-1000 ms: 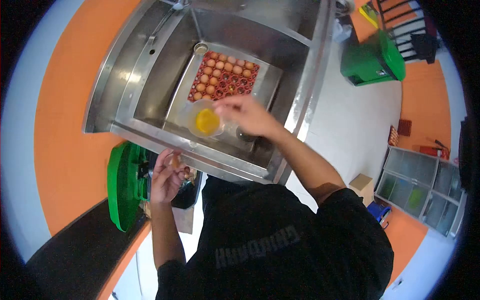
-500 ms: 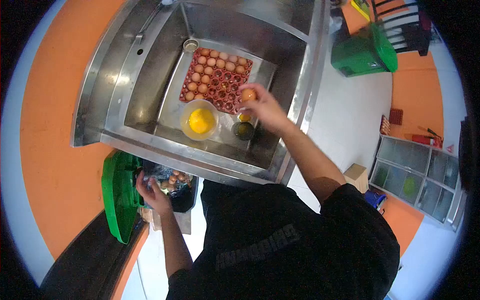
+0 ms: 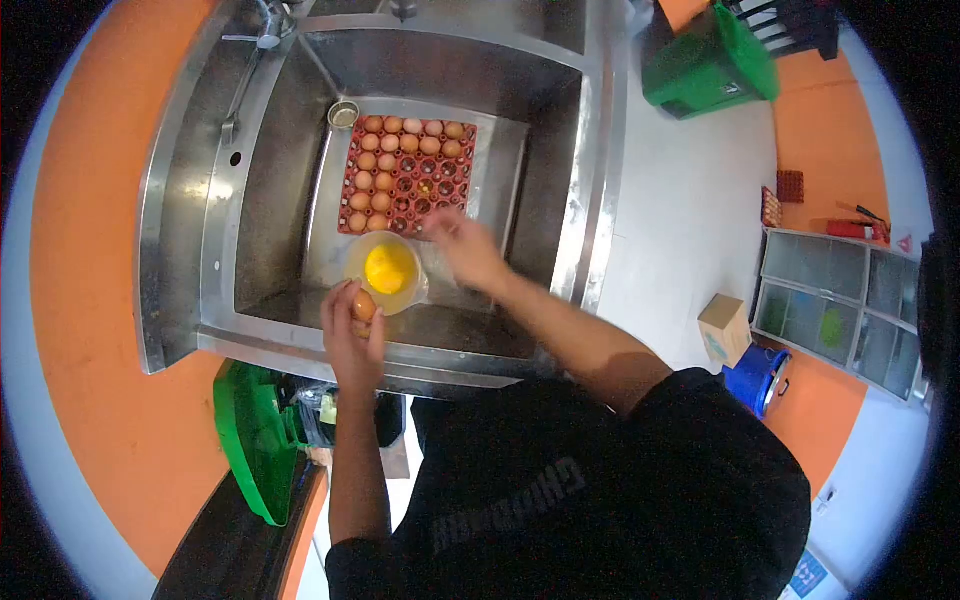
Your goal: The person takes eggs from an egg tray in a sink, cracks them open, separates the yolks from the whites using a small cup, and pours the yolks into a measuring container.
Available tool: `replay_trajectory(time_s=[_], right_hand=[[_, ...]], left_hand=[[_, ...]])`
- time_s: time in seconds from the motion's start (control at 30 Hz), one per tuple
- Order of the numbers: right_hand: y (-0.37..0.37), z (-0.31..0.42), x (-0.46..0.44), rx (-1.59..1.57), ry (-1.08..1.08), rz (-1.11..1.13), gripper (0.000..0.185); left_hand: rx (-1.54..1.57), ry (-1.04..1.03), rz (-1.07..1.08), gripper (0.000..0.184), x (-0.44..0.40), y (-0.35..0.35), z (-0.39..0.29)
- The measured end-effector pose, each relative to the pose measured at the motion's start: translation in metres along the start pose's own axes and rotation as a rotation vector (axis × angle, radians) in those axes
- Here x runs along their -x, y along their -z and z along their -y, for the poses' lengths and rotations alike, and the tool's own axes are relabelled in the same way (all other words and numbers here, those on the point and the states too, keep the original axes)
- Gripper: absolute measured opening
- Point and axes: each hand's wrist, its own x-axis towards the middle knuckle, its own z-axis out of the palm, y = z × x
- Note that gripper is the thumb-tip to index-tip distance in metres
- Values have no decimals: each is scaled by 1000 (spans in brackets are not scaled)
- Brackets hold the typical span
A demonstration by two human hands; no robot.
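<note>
My left hand (image 3: 352,335) is closed around a brown egg (image 3: 363,306) at the near edge of a translucent bowl (image 3: 410,296). Inside the bowl lies bright yellow egg yolk (image 3: 388,268). My right hand (image 3: 465,250) is smeared by motion, its fingers over the near right corner of a red egg tray (image 3: 447,172); whether they hold anything does not show. Brown eggs (image 3: 388,143) fill the far and left cups of the tray, while the cups toward the near right hold none.
The tray and bowl sit in a deep steel sink (image 3: 505,180). A small round metal cup (image 3: 343,114) stands at its far left, with a faucet (image 3: 268,30) beyond. Below the sink's front edge is a bin with its green lid (image 3: 245,440) raised. Another green bin (image 3: 710,65) stands right.
My left hand has come up from the open bin to the bowl and now holds an egg. The right hand, which held an egg, has moved left toward the tray.
</note>
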Motion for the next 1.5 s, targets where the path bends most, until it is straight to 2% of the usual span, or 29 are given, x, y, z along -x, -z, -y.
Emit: replay_trajectory(time_s=[0.07,0.13,0.17,0.23,0.37,0.47,0.53,0.63,0.73,0.83,0.93,1.03,1.13,1.17,1.23,1.33,1.43,1.5], right_hand=[[0,-102,-49,-54,-224,-254,23],[8,-137,-53,488,-335,-345,33],[10,-155,-53,640,-326,-146,37],[8,-195,-48,789,-401,95,38],[-4,-258,-37,803,-589,114,39],[-14,-293,-37,783,-621,71,41],[-16,-311,-35,774,-603,56,40],[-16,-299,-35,695,-601,-29,41],[-22,-263,-30,630,-325,-221,38],[-46,-376,-55,1084,-140,153,28],[-37,-362,-43,383,-444,65,33],[-45,-377,-26,179,-237,-272,36],[-33,-257,0,489,-394,-324,45],[-30,-241,9,521,-416,-253,48],[-25,-226,20,584,-457,-107,52],[-29,-229,21,573,-524,-15,51],[-24,-218,25,515,-409,45,48],[-26,-208,19,269,-484,-82,46]], left_hand=[[-2,47,-22,49,0,-5,11],[-22,57,-36,50,2,-8,20],[-41,40,-43,51,4,-10,24],[-44,30,-63,52,8,-11,25],[-12,22,-123,58,9,-10,23],[-5,17,-145,60,8,-9,23],[1,27,-152,57,10,-8,23],[0,32,-162,53,9,-9,25],[-5,39,-171,54,10,-10,24],[2,49,-165,55,12,-9,26],[3,40,-171,56,11,-9,24],[41,29,-205,55,11,-13,27],[8,31,-191,54,10,-9,22],[7,32,-187,53,9,-8,22],[7,31,-189,52,9,-8,22],[24,34,-208,52,11,-9,24],[58,51,-222,52,13,-9,26],[54,56,-235,53,12,-10,24]])
